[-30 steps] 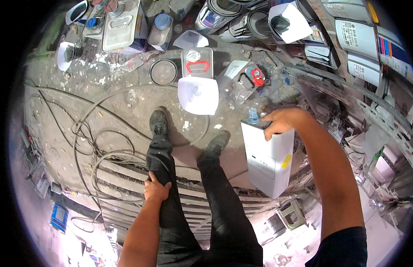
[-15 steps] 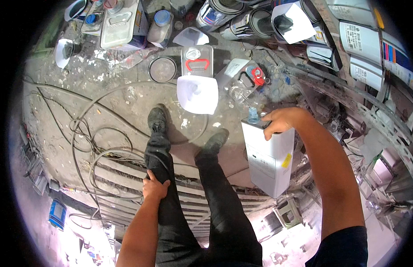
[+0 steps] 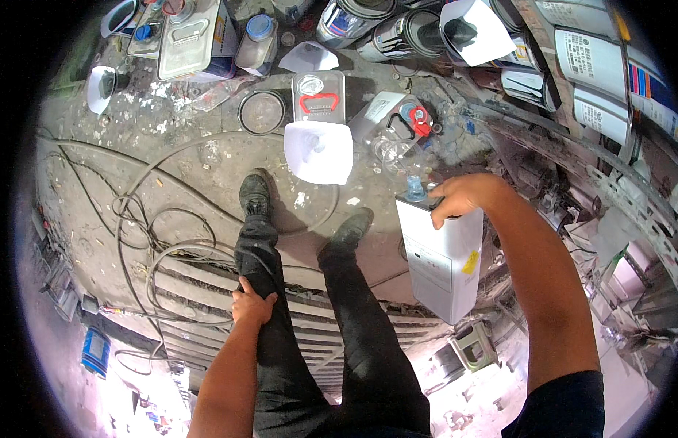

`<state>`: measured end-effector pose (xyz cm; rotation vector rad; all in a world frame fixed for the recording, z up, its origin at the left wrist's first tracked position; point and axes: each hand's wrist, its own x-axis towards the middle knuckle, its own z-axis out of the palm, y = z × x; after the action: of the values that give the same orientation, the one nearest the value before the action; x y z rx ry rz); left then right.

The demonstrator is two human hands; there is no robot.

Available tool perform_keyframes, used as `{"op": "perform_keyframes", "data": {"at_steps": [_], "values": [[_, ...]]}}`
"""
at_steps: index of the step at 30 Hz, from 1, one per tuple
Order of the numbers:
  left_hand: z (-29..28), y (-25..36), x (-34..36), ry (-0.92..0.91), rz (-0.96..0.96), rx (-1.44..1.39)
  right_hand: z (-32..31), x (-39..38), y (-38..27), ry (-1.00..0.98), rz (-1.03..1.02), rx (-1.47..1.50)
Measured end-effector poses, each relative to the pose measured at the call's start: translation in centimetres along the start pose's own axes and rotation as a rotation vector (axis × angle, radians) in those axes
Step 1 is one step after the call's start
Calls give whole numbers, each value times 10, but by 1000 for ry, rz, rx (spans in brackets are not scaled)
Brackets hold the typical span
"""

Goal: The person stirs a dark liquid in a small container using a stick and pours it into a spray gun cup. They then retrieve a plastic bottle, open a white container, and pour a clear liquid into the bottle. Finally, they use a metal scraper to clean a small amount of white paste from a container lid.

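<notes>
My right hand (image 3: pixel 459 201) is closed over the top of a tall white rectangular metal can (image 3: pixel 432 270), which has a yellow label on its side. My fingers hide the can's handle. A clear bluish spout (image 3: pixel 415 190) stands up from the can's top beside my fingers. My left hand (image 3: pixel 253 305) rests on my left leg near the knee, thumb spread from the fingers, with nothing in it. Ahead of my feet stands a grey rectangular can with a red handle (image 3: pixel 319 104), and a white paper sheet (image 3: pixel 318 155) covers its near side.
A round open tin (image 3: pixel 262 112) and a tilted can with a black handle (image 3: pixel 383 115) flank the red-handled can. Several paint tins (image 3: pixel 408 36) crowd the far right. Hoses (image 3: pixel 145 175) coil at the left, over a slatted floor grate (image 3: pixel 200 292). A metal rail (image 3: pixel 565 142) runs along the right.
The view has shifted slightly, so the things on the floor sit a little further left and up. My right hand keeps hold of the white can, and my left hand stays on my leg.
</notes>
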<state>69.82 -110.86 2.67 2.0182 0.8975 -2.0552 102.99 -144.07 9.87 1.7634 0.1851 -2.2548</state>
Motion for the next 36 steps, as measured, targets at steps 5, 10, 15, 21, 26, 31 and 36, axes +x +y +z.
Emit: {"op": "perform_keyframes", "data": {"at_steps": [5,10,15,21,26,31,36], "values": [[2,-1,2,12,6,-5,2,0,0,19,12,9],[0,0,0,15,11,-7,3,0,0,33,10,-1],[-1,1,-1,9,0,-3,3,-1,-2,31,27,-6],[-2,1,-1,0,2,0,3,2,-2,21,16,4],[-2,1,0,-14,-5,13,5,4,-2,53,15,2],[0,1,1,-6,-8,16,8,10,2,59,7,14],[0,2,1,-2,-15,11,8,7,0,58,-12,22]]}}
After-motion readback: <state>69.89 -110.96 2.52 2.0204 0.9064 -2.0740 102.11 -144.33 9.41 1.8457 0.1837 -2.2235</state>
